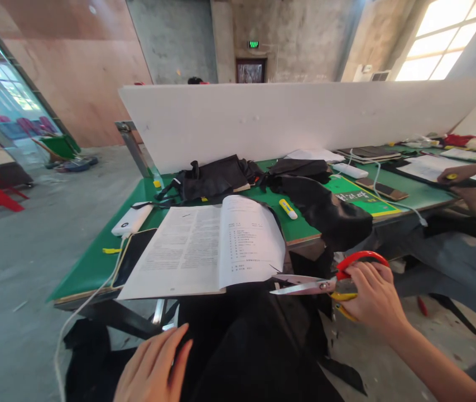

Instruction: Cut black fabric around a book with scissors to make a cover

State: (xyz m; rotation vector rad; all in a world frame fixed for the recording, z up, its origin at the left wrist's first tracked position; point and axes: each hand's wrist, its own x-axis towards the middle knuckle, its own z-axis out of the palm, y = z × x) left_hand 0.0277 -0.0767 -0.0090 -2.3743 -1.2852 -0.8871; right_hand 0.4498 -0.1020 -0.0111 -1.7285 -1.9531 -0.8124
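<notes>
Two parted blades [302,288], yikes: right hand [374,296] has fingers wrapped round the scissors [325,285], tips poking left of them beside the open book [179,245], so one sloppy snip could nick pages. Can't tell if the left hand [152,365] has fingers pinching the black cloth [254,346].

The scissors [325,286] pair a red handle loop with a yellow one and silvery blades, the open book [198,251] has white pages with dark print, the cloth [254,346] is black, the worktop [85,268] green, the tube [288,209] yellow and white, and the partition [221,123] white.
</notes>
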